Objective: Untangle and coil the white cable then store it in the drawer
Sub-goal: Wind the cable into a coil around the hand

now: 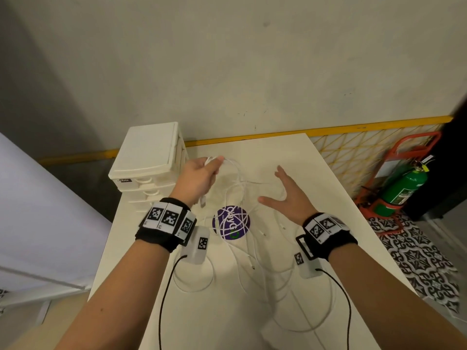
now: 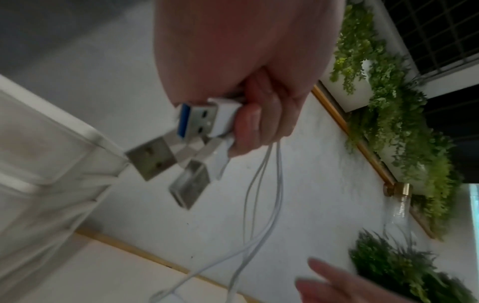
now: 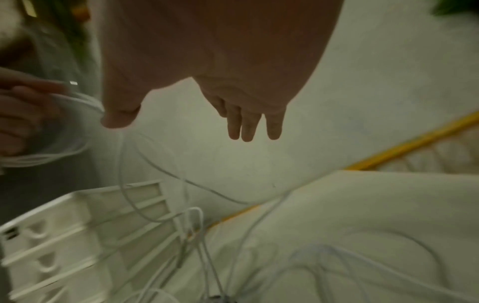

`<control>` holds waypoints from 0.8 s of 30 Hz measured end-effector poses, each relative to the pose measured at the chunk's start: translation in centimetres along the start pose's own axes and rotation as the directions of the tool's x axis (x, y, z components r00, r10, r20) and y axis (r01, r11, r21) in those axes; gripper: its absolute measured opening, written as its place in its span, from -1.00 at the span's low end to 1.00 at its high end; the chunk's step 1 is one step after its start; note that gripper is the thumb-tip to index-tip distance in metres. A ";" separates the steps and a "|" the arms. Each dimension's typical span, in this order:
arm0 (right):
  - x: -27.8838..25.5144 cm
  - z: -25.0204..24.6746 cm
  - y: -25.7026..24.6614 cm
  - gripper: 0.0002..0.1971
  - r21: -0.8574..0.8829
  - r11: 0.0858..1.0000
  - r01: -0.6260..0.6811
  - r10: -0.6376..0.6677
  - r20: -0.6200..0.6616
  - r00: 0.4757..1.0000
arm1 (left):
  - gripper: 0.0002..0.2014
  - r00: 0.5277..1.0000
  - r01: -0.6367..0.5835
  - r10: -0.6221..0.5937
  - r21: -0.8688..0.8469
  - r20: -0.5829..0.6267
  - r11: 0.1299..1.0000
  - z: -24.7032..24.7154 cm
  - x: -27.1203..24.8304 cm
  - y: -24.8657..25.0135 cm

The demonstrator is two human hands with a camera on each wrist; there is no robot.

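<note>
Tangled white cable sprawls in loops over the white table. My left hand is raised beside the drawer unit and grips a bundle of cable ends. In the left wrist view its fingers curl round several USB plugs, with thin strands hanging below. My right hand hovers open over the tangle, fingers spread and holding nothing; strands run beneath it. The drawers look closed.
A round purple sticker lies under the cable at the table's middle. A green cylinder in a red stand is on the floor to the right. A yellow-edged lattice rail runs behind the table.
</note>
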State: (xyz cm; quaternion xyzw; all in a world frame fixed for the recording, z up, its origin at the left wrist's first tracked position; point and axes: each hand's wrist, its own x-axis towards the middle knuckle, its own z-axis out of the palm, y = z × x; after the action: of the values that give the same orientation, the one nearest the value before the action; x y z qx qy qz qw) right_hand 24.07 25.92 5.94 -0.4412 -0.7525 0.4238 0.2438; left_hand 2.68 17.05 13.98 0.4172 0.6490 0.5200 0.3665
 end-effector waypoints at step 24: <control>2.6 -0.1 -3.7 -0.81 0.152 0.915 0.373 -0.314 -0.312 0.897 | -0.57 0.764 0.141 -0.149 0.063 0.628 0.988 1.0 -3.1 -1.0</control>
State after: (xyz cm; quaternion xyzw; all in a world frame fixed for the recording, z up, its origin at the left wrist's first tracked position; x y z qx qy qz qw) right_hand 21.16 27.30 9.09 -0.3285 -0.7279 0.3832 0.4641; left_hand 4.64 14.49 12.91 0.5179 0.5221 0.3164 0.5992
